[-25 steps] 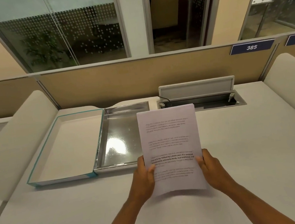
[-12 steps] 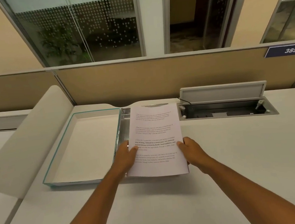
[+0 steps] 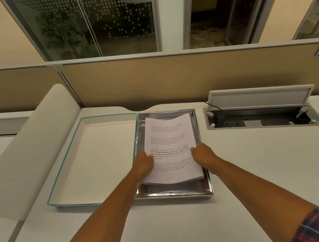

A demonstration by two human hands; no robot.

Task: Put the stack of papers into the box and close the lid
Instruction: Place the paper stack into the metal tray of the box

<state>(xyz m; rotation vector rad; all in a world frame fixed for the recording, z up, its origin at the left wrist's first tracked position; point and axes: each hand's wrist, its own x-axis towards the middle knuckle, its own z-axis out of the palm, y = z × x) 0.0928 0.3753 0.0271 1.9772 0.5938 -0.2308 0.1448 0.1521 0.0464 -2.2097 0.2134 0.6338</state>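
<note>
A stack of printed white papers (image 3: 168, 139) is held low inside the shiny silver box (image 3: 208, 190), its far end sagging toward the box floor. My left hand (image 3: 143, 162) grips the stack's left edge and my right hand (image 3: 201, 153) grips its right edge, thumbs on top. The box's lid (image 3: 99, 157), white inside with a teal rim, lies open and flat to the left, joined along the box's left side.
An open cable hatch (image 3: 263, 117) with a raised flap and a black cord sits in the desk at the right. A beige partition (image 3: 170, 79) runs along the back. A white curved divider (image 3: 29, 151) rises at the left.
Both hands carried the papers forward and left from above the desk and lowered them into the silver box. The camera view has shifted left and closer.
</note>
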